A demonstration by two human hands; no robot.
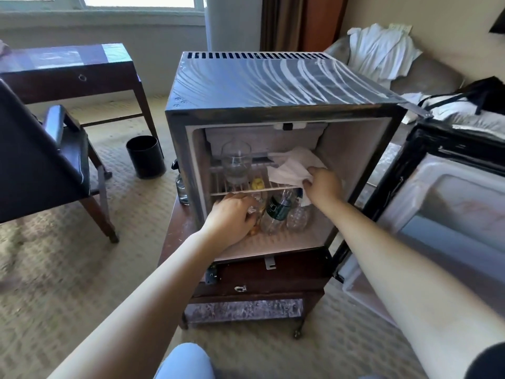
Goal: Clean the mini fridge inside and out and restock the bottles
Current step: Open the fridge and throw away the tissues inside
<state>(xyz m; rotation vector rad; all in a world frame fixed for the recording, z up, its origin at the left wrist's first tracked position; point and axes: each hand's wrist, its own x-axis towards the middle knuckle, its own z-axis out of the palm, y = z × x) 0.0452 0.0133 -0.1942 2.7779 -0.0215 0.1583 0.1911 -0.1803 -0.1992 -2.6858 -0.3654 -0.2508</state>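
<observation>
We are reaching into the mini fridge (273, 86), which is standing on a dark wooden cabinet (273, 277) with its door (451, 203) hanging open at the right. Our left hand (232, 214) is curling its fingers round a clear bottle (255, 209) on the fridge floor, beside a green-labelled bottle (276, 212). Our right hand (322, 184) is clutching a white cloth (289, 168) on the wire shelf (218, 183), where a tall bottle (236, 162) is standing upright.

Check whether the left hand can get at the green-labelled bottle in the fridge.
Probably yes: the fridge door is open and the green-labelled bottle sits just beside the left hand, though that hand grips a clear bottle.
</observation>
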